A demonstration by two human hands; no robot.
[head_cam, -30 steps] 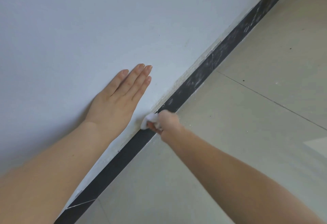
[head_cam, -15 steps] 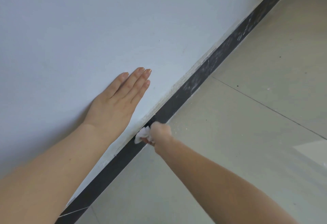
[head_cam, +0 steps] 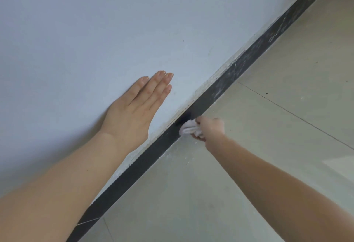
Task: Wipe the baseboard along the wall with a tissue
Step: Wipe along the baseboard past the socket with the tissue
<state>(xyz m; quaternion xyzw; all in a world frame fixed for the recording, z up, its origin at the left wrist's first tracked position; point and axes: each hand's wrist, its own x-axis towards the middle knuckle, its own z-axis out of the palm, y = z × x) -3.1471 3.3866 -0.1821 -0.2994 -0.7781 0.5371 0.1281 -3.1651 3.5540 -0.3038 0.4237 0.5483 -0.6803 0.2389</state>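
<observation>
- head view: my left hand [head_cam: 132, 111] lies flat on the wall [head_cam: 115, 31], fingers [head_cam: 155, 86] straight and together, holding nothing.
- my right hand [head_cam: 209, 128] is curled tight around a bunched white tissue [head_cam: 188, 129].
- i see the tissue pressed against the black baseboard [head_cam: 145, 157], just above the floor [head_cam: 249, 146].
- beyond the tissue the baseboard looks dusty and streaked.

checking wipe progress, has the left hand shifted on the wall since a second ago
No. The left hand stays flat on the wall, equally far above the baseboard; only the camera drifted.
</observation>
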